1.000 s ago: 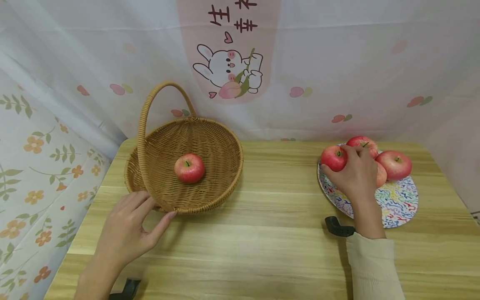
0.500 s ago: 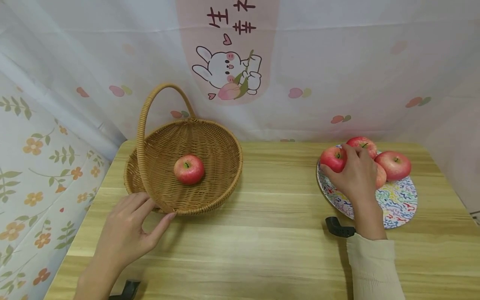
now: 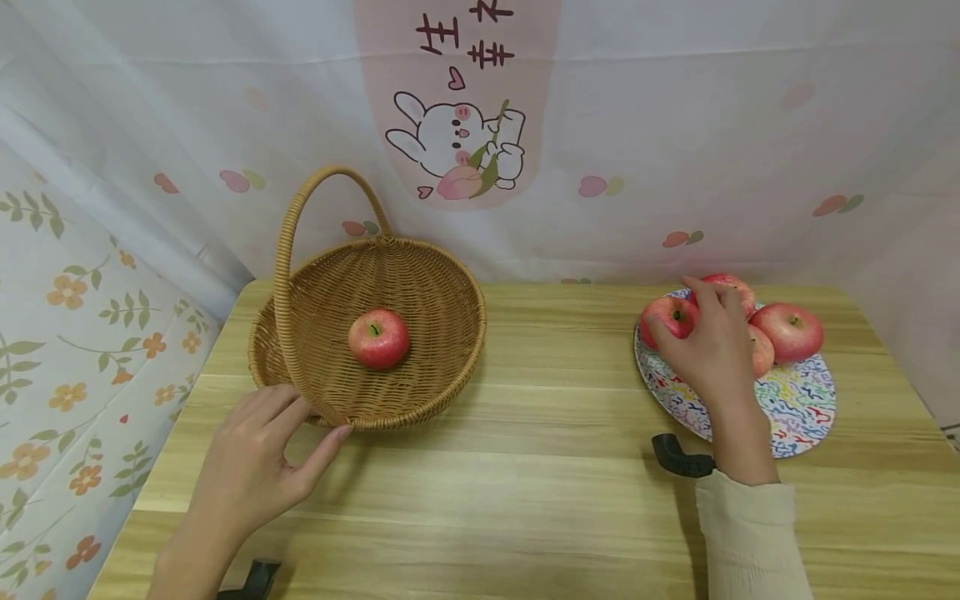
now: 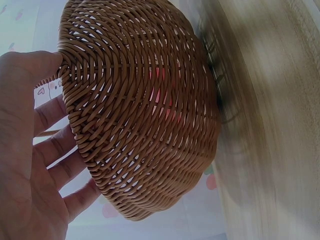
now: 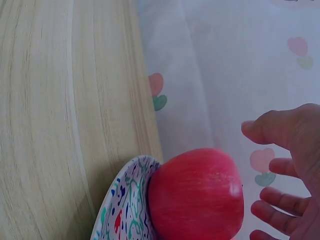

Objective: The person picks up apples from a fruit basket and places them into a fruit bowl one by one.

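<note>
My left hand [image 3: 255,458] holds the near-left rim of a brown wicker basket [image 3: 442,392], by the foot of its arched handle. In the left wrist view the thumb lies on the rim's outside, while the other fingertips are hidden behind it. One red apple [image 3: 378,338] sits inside. At the right, my right hand [image 3: 712,350] hovers over a patterned plate [image 3: 802,417] bearing several apples. Its thumb and fingers are spread above the left apple [image 3: 667,317]; the right wrist view shows a gap between them and this apple [image 5: 197,195].
Between basket and plate stretches the wooden tabletop [image 3: 540,400]. A white printed curtain [image 3: 637,125] hangs right behind the table, and a floral cloth [image 3: 90,375] hangs along the left side. Another apple [image 3: 787,332] lies at the plate's right edge.
My right hand's fingers have spread wider and shifted slightly over the left apple. That apple has moved marginally toward me. The left hand and the basket look the same.
</note>
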Demonstrator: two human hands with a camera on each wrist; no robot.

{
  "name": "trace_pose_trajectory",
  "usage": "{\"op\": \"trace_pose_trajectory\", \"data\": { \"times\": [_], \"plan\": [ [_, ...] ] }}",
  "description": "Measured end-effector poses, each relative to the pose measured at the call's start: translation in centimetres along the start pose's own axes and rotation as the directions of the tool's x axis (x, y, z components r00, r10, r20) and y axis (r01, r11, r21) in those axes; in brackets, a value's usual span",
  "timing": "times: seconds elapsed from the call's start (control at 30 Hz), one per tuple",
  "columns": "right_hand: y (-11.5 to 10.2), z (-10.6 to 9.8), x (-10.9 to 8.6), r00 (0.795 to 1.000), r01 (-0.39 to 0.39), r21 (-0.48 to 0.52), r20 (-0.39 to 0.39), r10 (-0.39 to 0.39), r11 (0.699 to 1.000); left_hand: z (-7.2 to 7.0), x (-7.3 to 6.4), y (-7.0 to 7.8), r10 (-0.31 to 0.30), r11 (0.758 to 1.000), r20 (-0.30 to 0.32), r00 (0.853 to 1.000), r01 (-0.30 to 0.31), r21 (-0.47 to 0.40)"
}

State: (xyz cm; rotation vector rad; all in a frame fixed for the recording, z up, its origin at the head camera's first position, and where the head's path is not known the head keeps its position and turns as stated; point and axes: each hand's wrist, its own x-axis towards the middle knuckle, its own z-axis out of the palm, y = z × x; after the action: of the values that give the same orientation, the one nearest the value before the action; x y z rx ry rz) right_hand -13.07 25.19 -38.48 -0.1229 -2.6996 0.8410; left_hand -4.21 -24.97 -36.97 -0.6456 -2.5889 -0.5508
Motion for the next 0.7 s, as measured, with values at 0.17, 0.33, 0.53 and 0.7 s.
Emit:
{"op": "trace_pose_trajectory", "data": {
  "times": [0.17, 0.33, 0.53, 0.7],
  "plan": [
    [-0.38, 0.01, -0.01, 1.0, 0.0, 0.034, 0.003, 0.0, 0.999, -0.03, 0.03, 0.03, -0.003, 1.0, 0.003, 1.0, 0.003, -0.005],
    [-0.53, 0.09, 0.05, 1.0, 0.006, 0.049, 0.019, -0.007, 0.999, 0.01, 0.01, 0.03, -0.002, 1.0, 0.001, 1.0, 0.002, -0.007],
    [-0.9, 0.27, 0.06, 0.999, 0.036, 0.077, 0.019, -0.037, 0.996, -0.02, 0.01, 0.04, 0.002, 1.0, -0.001, 1.0, -0.002, 0.001],
    [-1.03, 0.45, -0.04, 0.999, 0.041, 0.092, 0.014, -0.042, 0.995, -0.04, 0.04, -0.02, 0.007, 1.0, -0.003, 1.0, -0.007, 0.004]
  ]
}}
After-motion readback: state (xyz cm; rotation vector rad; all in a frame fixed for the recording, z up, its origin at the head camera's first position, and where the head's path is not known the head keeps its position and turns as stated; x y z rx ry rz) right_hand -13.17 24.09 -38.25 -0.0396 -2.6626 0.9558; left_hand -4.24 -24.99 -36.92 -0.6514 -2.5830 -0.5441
